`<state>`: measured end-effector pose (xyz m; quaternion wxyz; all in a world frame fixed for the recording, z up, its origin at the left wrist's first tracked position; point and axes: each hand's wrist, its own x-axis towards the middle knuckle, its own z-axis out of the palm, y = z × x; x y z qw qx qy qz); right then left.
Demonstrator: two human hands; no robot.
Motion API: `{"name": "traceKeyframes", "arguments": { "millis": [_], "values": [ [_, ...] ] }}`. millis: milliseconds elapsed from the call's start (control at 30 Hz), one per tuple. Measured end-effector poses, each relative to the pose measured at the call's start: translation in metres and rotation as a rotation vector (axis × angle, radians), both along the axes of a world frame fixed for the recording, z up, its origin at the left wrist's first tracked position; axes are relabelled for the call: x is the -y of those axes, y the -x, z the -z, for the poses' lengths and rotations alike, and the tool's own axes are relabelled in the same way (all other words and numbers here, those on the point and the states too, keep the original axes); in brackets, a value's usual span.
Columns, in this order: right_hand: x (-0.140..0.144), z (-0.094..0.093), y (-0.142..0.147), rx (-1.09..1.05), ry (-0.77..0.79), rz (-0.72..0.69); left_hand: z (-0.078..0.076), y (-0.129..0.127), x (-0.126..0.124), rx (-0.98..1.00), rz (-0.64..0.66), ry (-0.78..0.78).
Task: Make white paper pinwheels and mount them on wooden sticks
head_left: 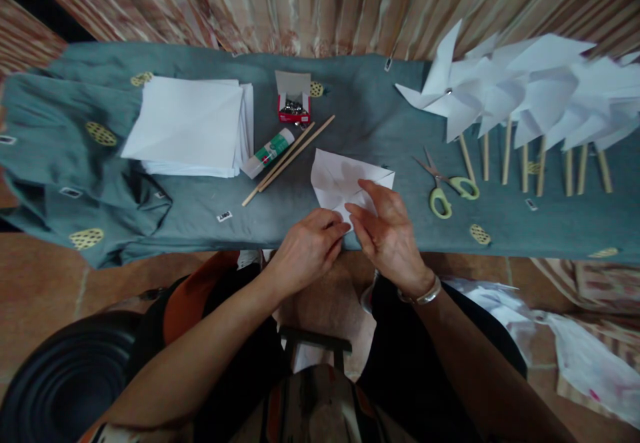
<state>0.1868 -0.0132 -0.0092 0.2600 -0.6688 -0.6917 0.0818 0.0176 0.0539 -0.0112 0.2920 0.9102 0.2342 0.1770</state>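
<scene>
Folded white paper [345,179] at near tabletop [370,116] edge, pinched at its lower corner by left hand [307,249] and right hand [387,233], fingers closed on it. Scissors [445,186] just right; sticks [290,159] and glue stick [267,154] left; pinwheels [525,89] far right.

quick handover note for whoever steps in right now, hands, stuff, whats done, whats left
Left hand and right hand both pinch the near edge of a folded white paper on the green cloth.
Paper stack, glue stick, two sticks and pin box lie to the left; scissors to the right.
Done: a row of pinwheels at far right.
Left: this sheet is only folded, with no stick on it.
</scene>
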Motion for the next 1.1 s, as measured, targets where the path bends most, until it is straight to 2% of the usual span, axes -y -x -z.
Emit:
{"name": "traceKeyframes", "arguments": {
  "millis": [533, 1100],
  "values": [
    [0.001, 0.001, 0.001, 0.090, -0.042, 0.007, -0.003, -0.001, -0.002, -0.005, 0.016, 0.014],
    [-0.001, 0.011, 0.011, 0.140, 0.041, 0.018, -0.004, -0.001, -0.002, -0.067, 0.002, -0.016]
  ]
}}
